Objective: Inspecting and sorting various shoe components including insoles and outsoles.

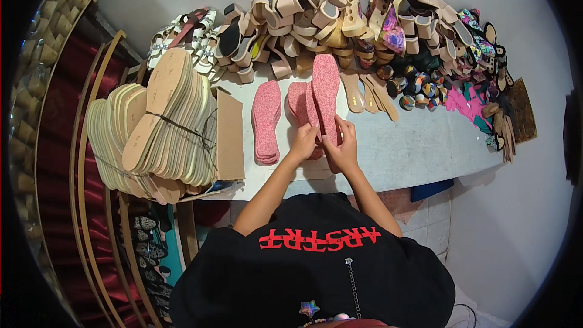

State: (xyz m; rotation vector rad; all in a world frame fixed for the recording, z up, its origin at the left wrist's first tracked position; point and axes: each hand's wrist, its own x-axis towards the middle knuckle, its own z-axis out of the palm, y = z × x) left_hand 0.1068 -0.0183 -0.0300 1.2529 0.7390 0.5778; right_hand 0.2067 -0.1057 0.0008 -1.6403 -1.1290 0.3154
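Observation:
My right hand grips the heel end of a pink speckled insole, which is raised and points away from me. Close beside it, my left hand has its fingers closed on the lower part of a second pink insole, tilted against the first. Behind the left hand lies a stack of pink insoles, partly covered by the held ones. Another pink insole stack rests on the white table, to the left. The fingertips between the two held insoles are partly hidden.
Tied bundles of tan insole boards stand at the left beside a cardboard box. Heeled sandals pile along the wall. Several thin tan soles and multicoloured round pieces lie right of my hands. A wooden rack stands far left.

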